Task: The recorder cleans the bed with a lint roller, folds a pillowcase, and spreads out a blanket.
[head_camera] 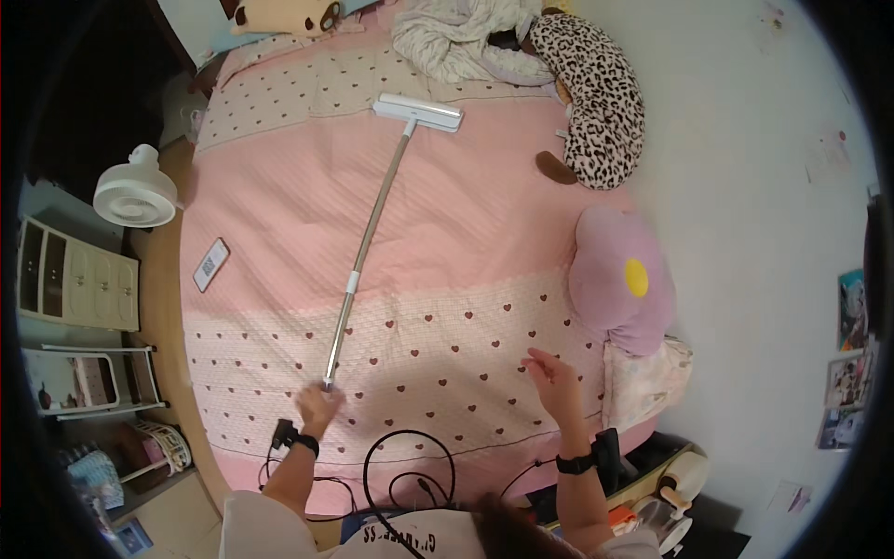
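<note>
My left hand (319, 409) grips the lower end of a long metal pole. The pole belongs to a lint roller (377, 216), whose wide white head (419, 112) rests on the pink part of the bedspread (461, 209). My right hand (554, 381) hovers over the heart-patterned part of the bed with nothing in it. Its fingers are partly bent, with the thumb and fingertips a little apart. A purple flower-shaped cushion (614, 279) with a yellow centre lies beyond that hand, to the right. Both wrists wear black straps with small devices.
A leopard-print pillow (604, 105) and a crumpled blanket (461, 42) lie at the far right of the bed. A phone (211, 265) is near the left edge. Left of the bed stand a white fan (136, 195), drawers (84, 279) and a rack (105, 381). Black cables (408, 447) loop before my body.
</note>
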Available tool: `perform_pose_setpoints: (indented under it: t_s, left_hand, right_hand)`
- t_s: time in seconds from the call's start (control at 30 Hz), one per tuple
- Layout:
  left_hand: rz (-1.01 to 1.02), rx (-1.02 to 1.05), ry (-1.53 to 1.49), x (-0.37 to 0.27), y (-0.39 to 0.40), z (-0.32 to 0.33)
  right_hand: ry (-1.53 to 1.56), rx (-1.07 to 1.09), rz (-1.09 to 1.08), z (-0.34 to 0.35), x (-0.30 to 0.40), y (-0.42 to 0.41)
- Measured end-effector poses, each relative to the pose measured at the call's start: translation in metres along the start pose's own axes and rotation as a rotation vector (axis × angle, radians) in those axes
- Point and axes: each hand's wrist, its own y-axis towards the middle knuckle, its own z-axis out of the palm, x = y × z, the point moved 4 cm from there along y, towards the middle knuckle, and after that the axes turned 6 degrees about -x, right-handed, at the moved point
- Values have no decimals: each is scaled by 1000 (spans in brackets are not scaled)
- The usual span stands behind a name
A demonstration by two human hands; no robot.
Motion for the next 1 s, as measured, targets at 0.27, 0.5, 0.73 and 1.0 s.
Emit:
perform_pose_setpoints:
  t_s: [0.27, 0.5, 0.73, 1.0]
  left_hand:
    - [52, 190, -640, -8, -53, -72]
    - [52, 182, -792, -24, -84, -136]
    - [537, 37, -637, -148, -47, -167]
    - [502, 281, -710, -233, -14, -170]
  right_hand:
    - [-15, 72, 24, 54, 10, -32]
    - [207, 385, 41, 226, 33, -5]
    - [341, 22, 79, 233, 80, 106]
    - [499, 82, 193, 182, 78, 176]
